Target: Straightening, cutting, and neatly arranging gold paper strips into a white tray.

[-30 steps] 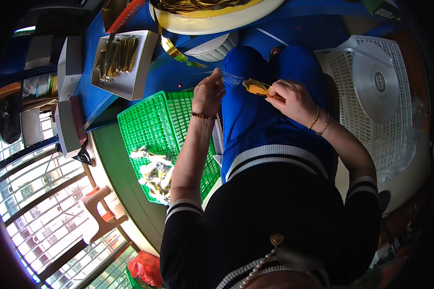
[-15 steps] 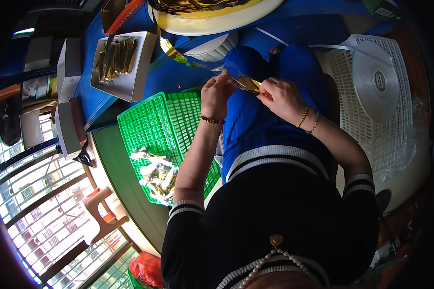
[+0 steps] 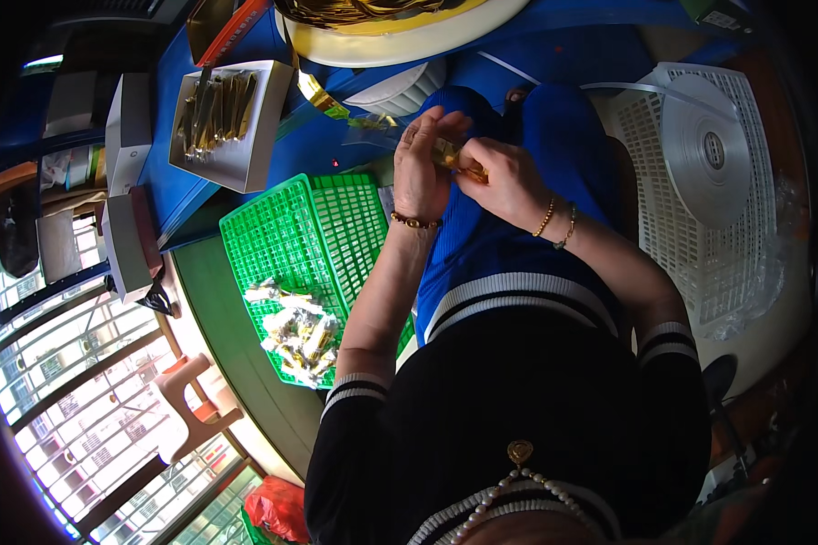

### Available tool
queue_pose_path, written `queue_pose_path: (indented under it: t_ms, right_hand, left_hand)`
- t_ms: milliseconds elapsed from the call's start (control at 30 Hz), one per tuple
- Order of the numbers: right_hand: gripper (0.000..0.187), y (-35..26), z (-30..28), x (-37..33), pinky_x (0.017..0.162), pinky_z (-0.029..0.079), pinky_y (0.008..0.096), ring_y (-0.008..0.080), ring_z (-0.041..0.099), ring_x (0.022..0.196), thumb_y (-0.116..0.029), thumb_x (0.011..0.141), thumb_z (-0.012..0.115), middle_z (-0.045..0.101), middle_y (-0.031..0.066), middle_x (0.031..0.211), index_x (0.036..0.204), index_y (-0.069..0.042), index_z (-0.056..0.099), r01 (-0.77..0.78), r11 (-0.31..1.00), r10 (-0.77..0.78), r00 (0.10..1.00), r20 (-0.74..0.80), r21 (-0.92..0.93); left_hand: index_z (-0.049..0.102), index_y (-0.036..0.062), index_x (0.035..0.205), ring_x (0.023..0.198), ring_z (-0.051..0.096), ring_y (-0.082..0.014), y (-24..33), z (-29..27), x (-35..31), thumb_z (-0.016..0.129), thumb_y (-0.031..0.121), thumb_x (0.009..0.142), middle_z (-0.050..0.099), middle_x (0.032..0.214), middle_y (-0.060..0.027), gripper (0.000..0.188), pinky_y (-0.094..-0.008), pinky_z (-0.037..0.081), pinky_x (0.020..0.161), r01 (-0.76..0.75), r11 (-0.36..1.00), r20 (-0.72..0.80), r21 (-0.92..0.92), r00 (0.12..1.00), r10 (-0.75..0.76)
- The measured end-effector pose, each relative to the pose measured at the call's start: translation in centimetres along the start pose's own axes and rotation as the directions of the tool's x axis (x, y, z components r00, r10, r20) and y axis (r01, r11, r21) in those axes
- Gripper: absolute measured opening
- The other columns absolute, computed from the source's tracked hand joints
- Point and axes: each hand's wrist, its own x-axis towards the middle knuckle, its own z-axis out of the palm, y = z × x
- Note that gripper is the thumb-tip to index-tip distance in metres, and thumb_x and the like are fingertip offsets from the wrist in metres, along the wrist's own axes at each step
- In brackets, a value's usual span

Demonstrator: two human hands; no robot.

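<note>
My right hand (image 3: 504,177) is closed around a shiny gold foil strip (image 3: 447,153), held above my lap. Beside it, my left hand (image 3: 424,168) has its fingers stretched out and slightly blurred, its palm turned toward the strip. A clear plastic sleeve (image 3: 368,134) shows just past the left hand; whether the fingers touch it I cannot tell. Another gold ribbon-like piece (image 3: 323,98) hangs down from the round white tray (image 3: 400,50), which holds a heap of gold strips.
A white box (image 3: 262,136) of gold strips lies at upper left on the blue table. Below it, a green basket (image 3: 336,218) contains several clear-wrapped pieces (image 3: 298,331). At right, a white basket (image 3: 645,136) carries a large roll of white tape (image 3: 700,173).
The left hand has gone from pinching the strip to stretched fingers. The right hand has moved left with the gold strip, and the clear sleeve now shows beyond the left hand.
</note>
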Motion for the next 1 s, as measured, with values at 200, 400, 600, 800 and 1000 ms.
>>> queue_pose_path:
  t_ms: [200, 400, 600, 800, 1000]
  right_hand:
    - [0.053, -0.9, -1.3, -0.6, 0.091, 0.042, 0.0396, 0.0315, 0.050, 0.114, -0.008, 0.064, 0.078, 0.048, 0.0146, 0.124, 0.111, -0.010, 0.053, 0.179, 0.971, -0.186, 0.982, -0.031, -0.161]
    - [0.058, 1.2, -0.5, -1.3, 0.101, 0.033, 0.0437, 0.0312, 0.039, 0.127, -0.010, 0.065, 0.077, 0.039, 0.0139, 0.135, 0.118, -0.013, 0.054, 0.281, 0.925, -0.299, 0.953, -0.037, -0.255]
    - [0.032, 1.1, -0.2, -0.7, 0.104, 0.029, 0.0432, 0.0289, 0.042, 0.125, -0.009, 0.071, 0.072, 0.046, 0.0117, 0.131, 0.103, -0.012, 0.065, 0.311, 0.893, -0.351, 0.934, -0.071, -0.325]
    - [0.024, 1.3, 0.1, -0.6, 0.102, 0.030, 0.0431, 0.0263, 0.043, 0.124, -0.008, 0.071, 0.070, 0.052, 0.0082, 0.126, 0.095, -0.012, 0.069, 0.317, 0.893, -0.360, 0.929, -0.084, -0.318]
    - [0.016, 1.7, 0.9, -0.7, 0.099, 0.032, 0.0442, 0.0258, 0.044, 0.124, -0.009, 0.072, 0.069, 0.056, 0.0065, 0.122, 0.088, -0.012, 0.070, 0.340, 0.869, -0.395, 0.914, -0.090, -0.359]
  left_hand:
    - [0.053, 0.0034, 0.097, 0.077, 0.062, -0.0269, 1.9, -2.8, 2.0, 0.044, 0.018, 0.096, 0.062, 0.078, -0.0087, 0.017, -0.0457, 0.048, 0.086, 0.135, 0.959, 0.046, -0.249, 0.991, -0.128]
    - [0.053, 0.0024, 0.092, 0.072, 0.059, -0.0252, 2.3, -2.6, 1.9, 0.046, 0.012, 0.093, 0.058, 0.072, -0.0084, 0.012, -0.0502, 0.047, 0.089, 0.147, 0.955, -0.013, -0.258, 0.988, -0.156]
    - [0.053, 0.0017, 0.092, 0.073, 0.059, -0.0263, 2.0, -2.5, 1.8, 0.045, 0.011, 0.093, 0.059, 0.073, -0.0089, 0.012, -0.0500, 0.048, 0.087, 0.187, 0.941, -0.023, -0.282, 0.979, -0.201]
    - [0.053, -0.0018, 0.093, 0.078, 0.059, -0.0249, 1.7, -3.0, 1.9, 0.041, 0.013, 0.095, 0.059, 0.077, -0.0102, 0.019, -0.0466, 0.047, 0.087, 0.233, 0.925, 0.046, -0.301, 0.972, -0.230]
    - [0.055, -0.0016, 0.097, 0.083, 0.059, -0.0222, -1.4, -2.5, 1.0, 0.040, 0.015, 0.097, 0.061, 0.089, -0.0101, 0.022, -0.0359, 0.048, 0.084, 0.299, 0.927, 0.052, -0.225, 0.954, -0.295]
